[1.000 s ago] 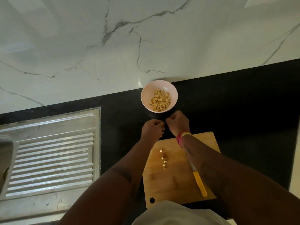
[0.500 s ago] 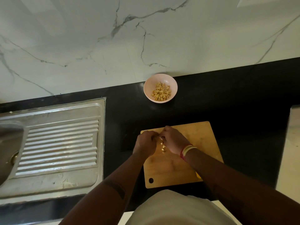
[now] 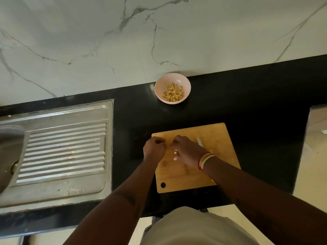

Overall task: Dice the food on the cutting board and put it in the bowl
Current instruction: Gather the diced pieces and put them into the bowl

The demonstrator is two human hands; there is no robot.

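Note:
A wooden cutting board (image 3: 185,179) lies on the black counter (image 3: 256,103). A few pale diced food pieces (image 3: 175,152) sit on its left part. My left hand (image 3: 153,149) is at the board's left edge with its fingers curled in; what it holds is hidden. My right hand (image 3: 187,151), bangles on its wrist, has its fingertips curled down among the pieces. A knife (image 3: 200,141) lies on the board under my right forearm, with only its pale blade tip and a bit of yellow handle showing. The pink bowl (image 3: 159,85) of diced food (image 3: 174,94) stands behind the board.
A steel sink drainboard (image 3: 62,152) fills the counter's left side, with the basin (image 3: 8,156) at the far left. A marble wall (image 3: 159,32) rises behind the bowl. A pale raised surface (image 3: 316,138) borders the counter on the right.
Both hands came back from just in front of the bowl to the cutting board. They are now closed in around the remaining pieces on the board's left part.

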